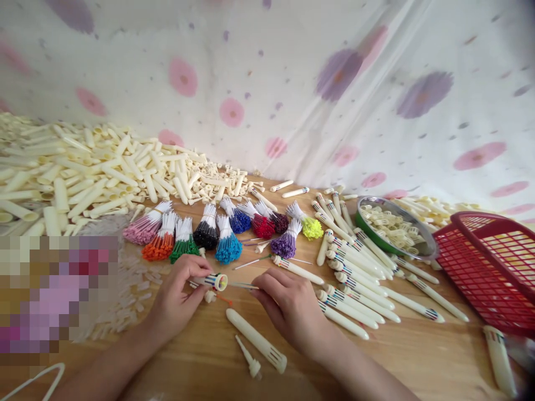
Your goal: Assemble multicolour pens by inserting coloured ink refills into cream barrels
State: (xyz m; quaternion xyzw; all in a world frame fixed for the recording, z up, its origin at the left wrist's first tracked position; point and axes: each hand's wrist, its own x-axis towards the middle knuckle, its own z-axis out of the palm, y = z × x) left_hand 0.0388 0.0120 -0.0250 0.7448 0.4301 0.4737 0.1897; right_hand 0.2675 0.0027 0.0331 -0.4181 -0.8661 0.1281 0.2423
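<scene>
My left hand (178, 298) is closed round a cream pen barrel piece (215, 281) whose open end shows coloured tips. My right hand (288, 306) pinches a thin refill (242, 285) that points into that open end. Both hands rest low over the wooden table (418, 356). A cream pen barrel (256, 340) and a small cream tip part (249, 359) lie just in front of my hands.
Bundles of coloured refills (217, 231) lie behind my hands. A large heap of cream barrels (83, 172) fills the back left. Several assembled pens (359, 278) lie at right, beside a green bowl of small parts (393, 228) and a red mesh basket (489, 267).
</scene>
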